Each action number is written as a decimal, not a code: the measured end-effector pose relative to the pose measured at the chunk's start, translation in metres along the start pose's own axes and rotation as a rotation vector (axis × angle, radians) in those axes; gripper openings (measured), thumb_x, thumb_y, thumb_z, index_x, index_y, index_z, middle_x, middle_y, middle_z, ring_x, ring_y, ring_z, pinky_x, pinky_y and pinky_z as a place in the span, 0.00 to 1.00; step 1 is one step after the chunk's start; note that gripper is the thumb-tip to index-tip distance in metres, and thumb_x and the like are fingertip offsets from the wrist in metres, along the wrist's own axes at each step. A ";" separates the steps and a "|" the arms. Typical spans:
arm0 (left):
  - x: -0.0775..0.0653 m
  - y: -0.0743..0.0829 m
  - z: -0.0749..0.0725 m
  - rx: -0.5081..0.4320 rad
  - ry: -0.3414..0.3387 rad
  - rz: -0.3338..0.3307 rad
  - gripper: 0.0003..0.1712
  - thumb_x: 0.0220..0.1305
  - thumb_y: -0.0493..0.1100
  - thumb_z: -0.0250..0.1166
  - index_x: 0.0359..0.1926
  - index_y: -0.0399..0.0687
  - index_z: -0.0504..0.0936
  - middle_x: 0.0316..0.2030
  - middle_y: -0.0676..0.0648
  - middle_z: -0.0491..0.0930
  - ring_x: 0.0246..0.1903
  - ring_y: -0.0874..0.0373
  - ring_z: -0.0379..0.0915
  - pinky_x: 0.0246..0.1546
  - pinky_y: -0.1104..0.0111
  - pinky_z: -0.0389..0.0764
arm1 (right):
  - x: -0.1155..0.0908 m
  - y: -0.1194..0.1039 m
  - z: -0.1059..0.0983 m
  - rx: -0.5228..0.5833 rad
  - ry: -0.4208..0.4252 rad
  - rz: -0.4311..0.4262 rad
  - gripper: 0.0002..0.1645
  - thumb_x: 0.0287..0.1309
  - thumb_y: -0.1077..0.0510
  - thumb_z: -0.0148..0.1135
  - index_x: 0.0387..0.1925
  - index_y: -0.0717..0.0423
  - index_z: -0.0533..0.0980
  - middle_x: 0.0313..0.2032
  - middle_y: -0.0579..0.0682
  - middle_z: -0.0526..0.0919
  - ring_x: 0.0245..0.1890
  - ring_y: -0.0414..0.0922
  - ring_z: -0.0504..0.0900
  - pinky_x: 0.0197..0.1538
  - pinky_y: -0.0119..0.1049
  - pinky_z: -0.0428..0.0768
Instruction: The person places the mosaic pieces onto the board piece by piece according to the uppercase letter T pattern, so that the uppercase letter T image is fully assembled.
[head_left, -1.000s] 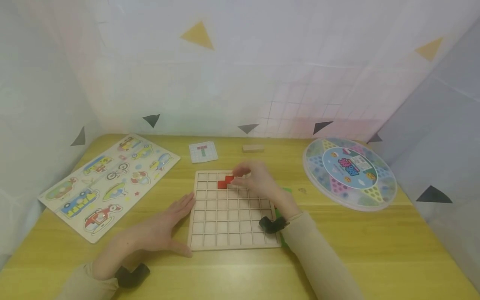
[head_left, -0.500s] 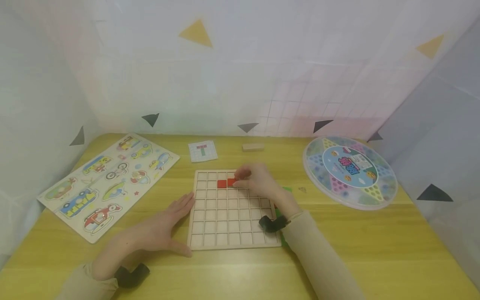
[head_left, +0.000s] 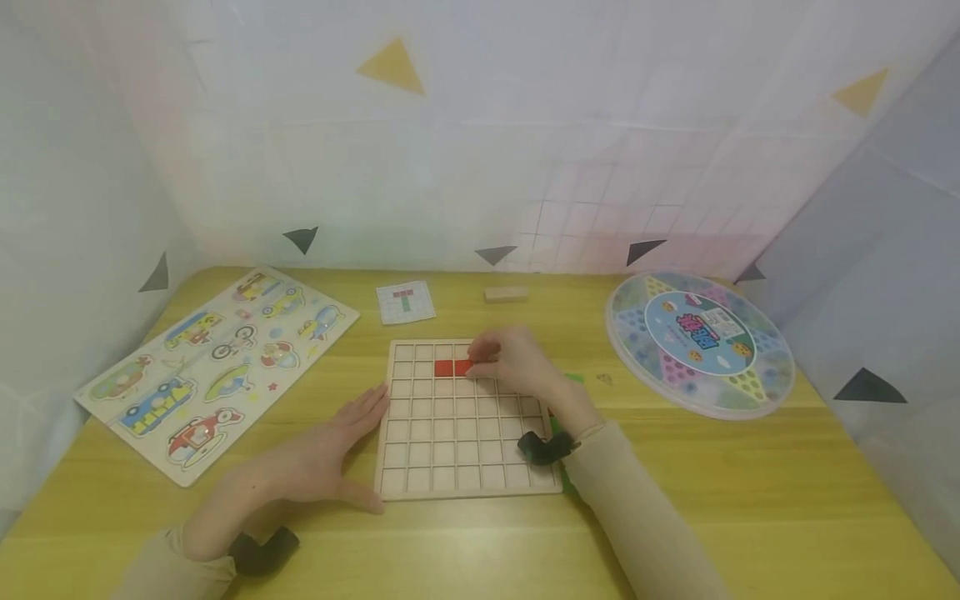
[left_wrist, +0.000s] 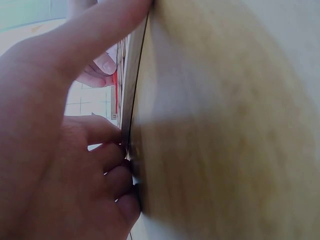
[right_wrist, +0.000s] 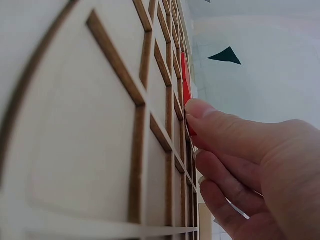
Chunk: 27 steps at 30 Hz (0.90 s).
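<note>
Head view | left hand (head_left: pixel 318 457): fingers extended along grid board (head_left: pixel 442 432), likely steadying it | right hand (head_left: pixel 517 364): pinching red tile (head_left: pixel 462 367), apparently for alignment.

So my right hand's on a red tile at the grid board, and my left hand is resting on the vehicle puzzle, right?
Not quite: your left hand isn't on the vehicle puzzle. The head view shows it against the left edge of the grid board. Your right hand is on a red tile, as you say.
</note>
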<state>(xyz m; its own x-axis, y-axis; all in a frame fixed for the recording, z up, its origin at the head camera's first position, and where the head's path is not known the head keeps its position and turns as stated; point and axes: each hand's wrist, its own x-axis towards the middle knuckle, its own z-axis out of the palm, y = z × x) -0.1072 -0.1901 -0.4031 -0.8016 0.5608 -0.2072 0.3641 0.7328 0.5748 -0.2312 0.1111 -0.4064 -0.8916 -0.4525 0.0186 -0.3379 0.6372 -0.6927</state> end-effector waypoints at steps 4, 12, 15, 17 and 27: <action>0.000 0.000 0.000 0.000 0.003 0.005 0.76 0.42 0.76 0.72 0.80 0.45 0.43 0.80 0.44 0.35 0.78 0.39 0.34 0.74 0.43 0.51 | 0.000 0.001 0.001 -0.002 0.002 -0.006 0.15 0.52 0.57 0.76 0.42 0.53 0.84 0.40 0.44 0.87 0.44 0.42 0.84 0.53 0.39 0.83; 0.000 0.000 0.000 0.008 0.010 0.012 0.76 0.42 0.76 0.71 0.80 0.44 0.44 0.80 0.44 0.35 0.78 0.39 0.34 0.73 0.43 0.52 | 0.000 0.001 0.001 -0.007 0.012 -0.023 0.15 0.52 0.58 0.76 0.43 0.54 0.84 0.41 0.45 0.87 0.45 0.42 0.84 0.53 0.39 0.83; -0.001 0.000 0.000 0.007 0.009 0.009 0.76 0.42 0.76 0.71 0.80 0.45 0.44 0.80 0.44 0.35 0.78 0.39 0.34 0.73 0.43 0.52 | 0.000 0.001 0.001 -0.004 0.013 -0.027 0.15 0.52 0.58 0.76 0.43 0.54 0.84 0.41 0.45 0.87 0.45 0.42 0.84 0.53 0.39 0.83; -0.001 0.001 0.000 0.007 0.007 0.007 0.76 0.42 0.76 0.71 0.80 0.45 0.44 0.80 0.44 0.34 0.78 0.39 0.34 0.73 0.43 0.52 | 0.000 0.001 0.001 0.000 0.012 -0.026 0.15 0.52 0.58 0.76 0.43 0.54 0.84 0.41 0.45 0.87 0.45 0.43 0.85 0.53 0.39 0.83; 0.000 0.000 0.000 0.019 0.004 0.008 0.76 0.42 0.77 0.71 0.80 0.44 0.44 0.80 0.44 0.34 0.78 0.40 0.34 0.73 0.43 0.53 | 0.000 0.001 0.001 -0.009 0.011 -0.045 0.14 0.52 0.59 0.76 0.42 0.53 0.85 0.40 0.45 0.88 0.44 0.42 0.84 0.52 0.38 0.83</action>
<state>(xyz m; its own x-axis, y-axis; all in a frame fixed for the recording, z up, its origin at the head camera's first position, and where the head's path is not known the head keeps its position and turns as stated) -0.1073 -0.1908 -0.4031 -0.8005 0.5652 -0.1994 0.3795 0.7354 0.5614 -0.2317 0.1113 -0.4078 -0.8787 -0.4738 0.0579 -0.3803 0.6216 -0.6848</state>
